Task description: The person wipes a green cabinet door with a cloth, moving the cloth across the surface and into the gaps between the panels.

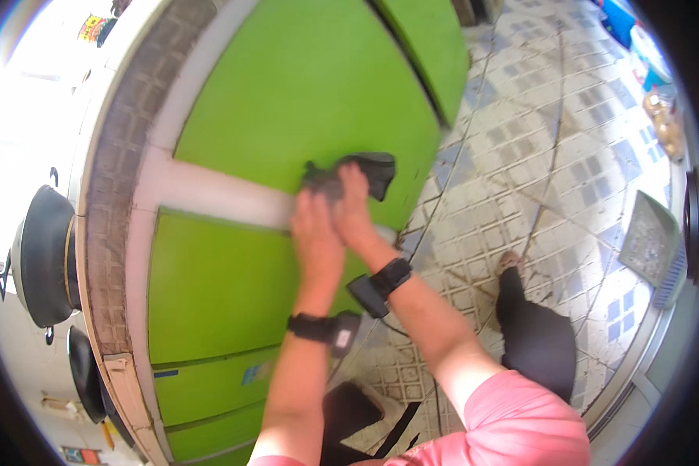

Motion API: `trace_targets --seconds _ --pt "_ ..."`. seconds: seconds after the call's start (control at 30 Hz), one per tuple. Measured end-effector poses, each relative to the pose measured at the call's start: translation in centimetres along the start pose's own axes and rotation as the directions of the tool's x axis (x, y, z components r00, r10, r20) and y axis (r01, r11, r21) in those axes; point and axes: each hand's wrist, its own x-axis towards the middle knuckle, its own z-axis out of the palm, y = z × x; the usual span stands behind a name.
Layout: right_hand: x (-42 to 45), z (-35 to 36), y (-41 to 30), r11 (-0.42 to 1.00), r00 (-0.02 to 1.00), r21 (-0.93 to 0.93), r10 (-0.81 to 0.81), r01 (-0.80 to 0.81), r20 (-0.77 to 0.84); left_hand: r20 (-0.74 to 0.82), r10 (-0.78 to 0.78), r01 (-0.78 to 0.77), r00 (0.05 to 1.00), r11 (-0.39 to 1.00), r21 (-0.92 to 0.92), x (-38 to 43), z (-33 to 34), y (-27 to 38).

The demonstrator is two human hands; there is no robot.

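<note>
Both my hands meet at a dark grey cloth that lies against a bright green cabinet door. My left hand has its fingers over the cloth's left part, near the end of a white frame strip. Close beside it, my right hand presses on the cloth's middle, its fingers partly blurred. A loose fold of the cloth sticks out to the right of that hand. Each wrist bears a black strap with a small device. Whether the fingers are closed around the cloth cannot be told.
A tiled counter edge runs along the left, with a black wok and a dark pan on the counter. On the patterned tile floor, a dustpan lies at the right. Tubs and a bag stand at the upper right.
</note>
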Motion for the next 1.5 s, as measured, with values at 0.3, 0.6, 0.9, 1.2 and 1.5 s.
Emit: trace_targets --seconds 0.3,0.6,0.9,1.2,1.5 --pt "10.9 -1.4 -13.0 0.98 0.983 0.138 -0.16 0.146 0.096 -0.274 -0.006 0.014 0.962 0.999 0.029 5.5 -10.2 0.7" --pt "12.5 0.0 -9.3 0.936 0.933 -0.006 -0.351 0.351 -0.075 -0.345 0.161 -0.056 0.925 0.954 0.294 7.4 -5.8 -1.0" --pt "4.5 0.5 12.8 0.166 0.828 0.933 0.527 -0.32 0.19 0.067 0.251 -0.253 0.966 0.967 0.026 5.6 4.6 3.4" --pt "6.0 0.6 1.2 0.79 0.904 0.467 0.424 -0.396 0.05 0.086 0.266 -0.277 0.96 0.944 0.177 5.4 1.5 0.0" --pt "15.7 -3.0 -10.2 0.942 0.933 0.03 -0.334 0.333 0.134 -0.186 0.208 -0.121 0.96 0.91 0.396 9.3 -8.0 -1.2"
